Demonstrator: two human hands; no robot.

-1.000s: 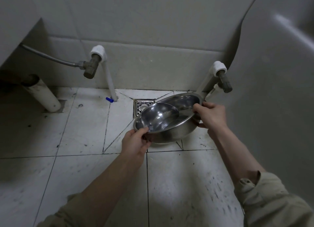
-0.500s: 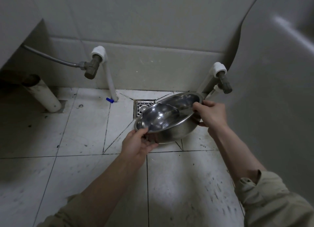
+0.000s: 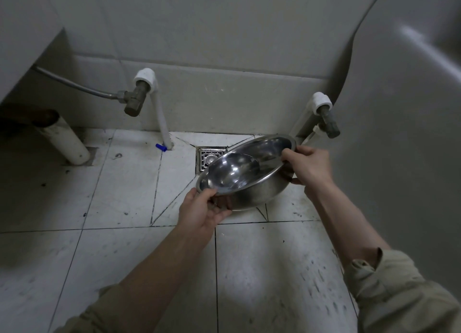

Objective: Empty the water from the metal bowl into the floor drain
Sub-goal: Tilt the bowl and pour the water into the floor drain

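Gripping opposite rims, left hand (image 3: pixel 202 211) and right hand (image 3: pixel 308 166) tilt the metal bowl (image 3: pixel 245 173) over the floor drain (image 3: pixel 208 158).

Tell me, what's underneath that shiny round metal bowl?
Under the shiny round metal bowl, the square metal floor drain shows only its left part; the bowl hides the rest. White floor tiles lie around it.

Metal bowl (image 3: pixel 245 173) glossy, mirror-smooth; floor drain (image 3: pixel 208 158) metal; floor tiles (image 3: pixel 119 198) scuffed.
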